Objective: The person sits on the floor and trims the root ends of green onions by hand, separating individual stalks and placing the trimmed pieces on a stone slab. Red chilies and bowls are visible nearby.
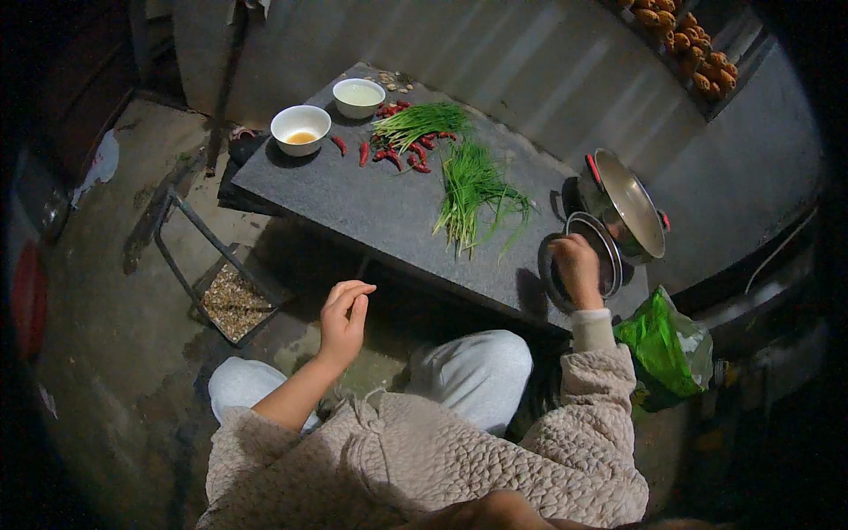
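Observation:
My left hand [346,321] hovers before the near edge of the grey stone table [318,199]. Its fingers are bent, with the thumb a little apart and nothing seen in them. At the table's right end my right hand [578,265] is curled over a round, metal-rimmed vessel or lid [613,255]; its fingertips are hidden, and whether it grips anything is unclear. Right behind that stands a steel pot [629,199] with red-trimmed handles, its wide mouth tilted. Two bunches of thin green chives or scallions, a near one [467,192] and a far one [430,122], lie mid-table.
Red chilli peppers [394,159] are scattered by the greens. Two white bowls, one with amber liquid [301,129] and one with pale liquid [358,98], stand at the left. A green plastic bag [662,351] sits at right; a long-handled dustpan [238,301] lies on the floor.

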`<state>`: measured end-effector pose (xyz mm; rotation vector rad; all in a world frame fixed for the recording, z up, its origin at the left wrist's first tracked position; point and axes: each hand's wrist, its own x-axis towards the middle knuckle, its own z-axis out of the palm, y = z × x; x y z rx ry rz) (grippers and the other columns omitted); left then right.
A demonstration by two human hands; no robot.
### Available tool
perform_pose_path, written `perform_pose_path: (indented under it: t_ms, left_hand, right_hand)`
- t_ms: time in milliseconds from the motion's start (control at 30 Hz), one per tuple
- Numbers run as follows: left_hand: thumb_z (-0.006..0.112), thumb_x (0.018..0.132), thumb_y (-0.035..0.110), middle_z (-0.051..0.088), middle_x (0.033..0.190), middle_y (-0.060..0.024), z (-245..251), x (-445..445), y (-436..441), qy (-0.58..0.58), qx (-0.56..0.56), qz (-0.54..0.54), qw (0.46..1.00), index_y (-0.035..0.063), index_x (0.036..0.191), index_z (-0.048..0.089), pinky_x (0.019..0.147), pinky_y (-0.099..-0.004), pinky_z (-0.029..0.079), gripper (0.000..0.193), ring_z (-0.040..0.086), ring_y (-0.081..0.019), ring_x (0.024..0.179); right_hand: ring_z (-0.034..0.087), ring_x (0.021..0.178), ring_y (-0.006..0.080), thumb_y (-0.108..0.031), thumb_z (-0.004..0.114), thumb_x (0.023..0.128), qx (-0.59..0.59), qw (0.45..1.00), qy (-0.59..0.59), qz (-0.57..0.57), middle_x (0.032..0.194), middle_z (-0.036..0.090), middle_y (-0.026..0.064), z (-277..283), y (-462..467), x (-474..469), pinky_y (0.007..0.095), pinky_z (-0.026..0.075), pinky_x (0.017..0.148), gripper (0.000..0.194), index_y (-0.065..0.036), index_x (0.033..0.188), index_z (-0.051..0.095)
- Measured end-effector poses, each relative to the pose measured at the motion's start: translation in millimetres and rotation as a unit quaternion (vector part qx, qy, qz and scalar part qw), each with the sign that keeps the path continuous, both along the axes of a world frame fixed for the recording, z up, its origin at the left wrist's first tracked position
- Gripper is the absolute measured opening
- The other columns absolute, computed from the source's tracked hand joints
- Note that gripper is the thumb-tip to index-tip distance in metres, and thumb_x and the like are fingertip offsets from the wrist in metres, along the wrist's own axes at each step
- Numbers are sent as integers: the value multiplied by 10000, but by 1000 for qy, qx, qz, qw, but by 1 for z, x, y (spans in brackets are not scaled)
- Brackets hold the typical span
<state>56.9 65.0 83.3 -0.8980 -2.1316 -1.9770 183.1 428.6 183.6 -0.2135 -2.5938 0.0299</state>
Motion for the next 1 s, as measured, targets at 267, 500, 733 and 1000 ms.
perform_pose_path:
  t_ms: [267,500,733,1000]
  left_hand:
    - [489,816,84,568,911,-116,-6,-4,-3,-28,-13,-8,999,-3,892,595,787,-300,408,157,535,-232,871]
    - [509,794,53,566,880,-115,-8,-7,-3,1,-5,6,1000,-2,875,592,729,-290,432,128,549,-232,826]
    - [511,788,41,566,879,-113,-7,-8,-5,-6,2,13,1000,0,872,594,720,-286,436,125,554,-229,820]
    - [514,786,34,566,877,-108,-7,-7,-3,-10,-4,9,1000,6,867,597,711,-282,439,119,556,-226,814]
  right_hand:
    - [535,720,288,-81,485,710,149,958,-221,110,764,492,100,-38,-30,-57,391,447,594,61,-62,761,513]
    - [530,720,294,-109,488,721,151,950,-226,156,755,478,111,-35,-32,-83,392,448,609,68,-51,755,496]
    - [538,698,300,-104,483,721,162,941,-256,149,769,474,129,-28,-26,-79,403,445,591,73,-41,756,497]
    - [539,717,303,-115,482,735,131,944,-276,128,766,476,117,-29,-34,-82,414,437,597,79,-46,763,508]
